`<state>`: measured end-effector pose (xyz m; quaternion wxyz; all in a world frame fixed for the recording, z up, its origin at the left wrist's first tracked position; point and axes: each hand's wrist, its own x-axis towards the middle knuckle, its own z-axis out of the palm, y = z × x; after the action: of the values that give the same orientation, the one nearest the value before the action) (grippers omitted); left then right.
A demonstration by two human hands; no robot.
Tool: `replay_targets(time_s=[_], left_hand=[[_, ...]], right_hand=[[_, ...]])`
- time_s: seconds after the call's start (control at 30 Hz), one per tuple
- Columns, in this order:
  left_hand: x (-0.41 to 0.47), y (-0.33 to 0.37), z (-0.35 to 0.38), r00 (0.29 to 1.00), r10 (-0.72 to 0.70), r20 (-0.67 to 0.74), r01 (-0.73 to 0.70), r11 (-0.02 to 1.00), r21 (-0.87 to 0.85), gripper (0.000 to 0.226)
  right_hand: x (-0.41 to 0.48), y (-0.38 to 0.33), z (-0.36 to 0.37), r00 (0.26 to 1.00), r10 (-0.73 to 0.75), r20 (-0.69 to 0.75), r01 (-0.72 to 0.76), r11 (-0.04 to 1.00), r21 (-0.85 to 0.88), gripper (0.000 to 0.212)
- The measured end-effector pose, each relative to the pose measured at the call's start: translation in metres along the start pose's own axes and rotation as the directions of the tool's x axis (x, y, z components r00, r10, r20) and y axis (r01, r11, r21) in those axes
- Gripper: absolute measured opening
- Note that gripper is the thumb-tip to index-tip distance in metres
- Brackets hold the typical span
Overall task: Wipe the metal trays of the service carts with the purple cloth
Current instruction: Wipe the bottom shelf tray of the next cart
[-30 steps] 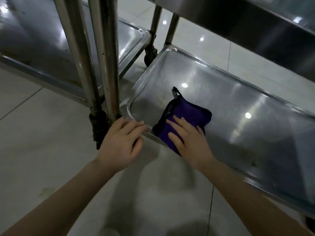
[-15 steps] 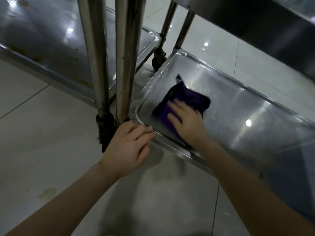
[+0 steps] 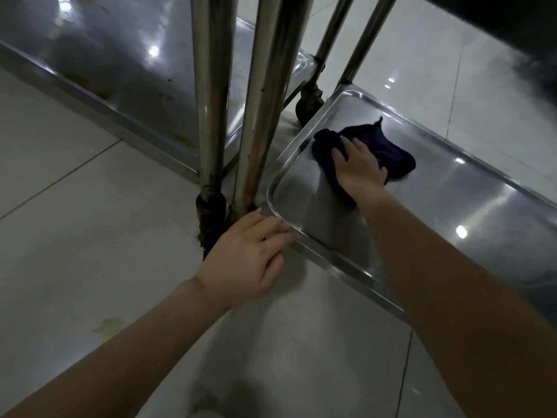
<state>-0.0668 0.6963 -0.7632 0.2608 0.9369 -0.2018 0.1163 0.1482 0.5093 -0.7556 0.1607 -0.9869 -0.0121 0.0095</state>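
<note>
Pale glossy floor tiles (image 3: 75,236) fill the lower left, catching ceiling lights, with a faint yellowish stain near the left forearm. Farthest left, low over the floor, sits the dull, smudged metal tray of the neighbouring cart (image 3: 126,79), its near rim running diagonally down to the right. Next come two upright steel cart legs (image 3: 211,101), standing side by side and grimy at their feet, where a dark caster (image 3: 211,209) shows.

Just right of those feet, the left hand (image 3: 244,254) rests on the near corner of the shiny rectangular metal tray of the low cart (image 3: 467,206); its fingers lie flat over the rim and its thumb hangs below, so the grip looks loose and steadying, not clamped around anything.

Farther right and deeper into the view, the right hand (image 3: 360,167) presses palm-down, fingers spread, on the bunched purple cloth (image 3: 391,149), pinning it flat against the tray floor. The cloth lies near the tray's far left end, just beside the raised left rim and close to the far rim, with a small corner of it sticking up.

From there the tray's long axis runs away to the right and toward the viewer, and nearly all of the bare surface lies on that side of the cloth. The right hand is the one on the cloth, so the coming stroke most likely sweeps rightward along that axis while the left hand holds the corner.
</note>
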Motion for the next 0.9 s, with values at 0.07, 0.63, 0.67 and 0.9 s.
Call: replay_targets(time_s=[0.07,0.63,0.67,0.9], left_hand=[[-0.001,0.000,0.001,1.000,0.003,-0.002,-0.003,1.000,0.004,0.035],[-0.002,0.000,0.003,1.000,-0.021,-0.008,0.021,1.000,0.005,0.035],[-0.002,0.001,0.004,1.000,-0.021,-0.014,0.021,1.000,0.001,0.034],[-0.001,0.003,0.005,0.998,0.010,-0.057,-0.010,1.000,-0.001,0.036]], right_hand=[[-0.029,-0.008,0.004,0.977,-0.211,0.029,0.212,0.975,-0.059,0.046],[0.011,-0.025,0.013,0.985,-0.174,0.019,0.174,0.985,-0.002,0.046],[-0.008,-0.023,0.013,0.962,-0.270,0.035,0.271,0.963,-0.011,0.045],[-0.162,0.042,-0.020,0.898,-0.414,0.151,0.411,0.910,0.057,0.044]])
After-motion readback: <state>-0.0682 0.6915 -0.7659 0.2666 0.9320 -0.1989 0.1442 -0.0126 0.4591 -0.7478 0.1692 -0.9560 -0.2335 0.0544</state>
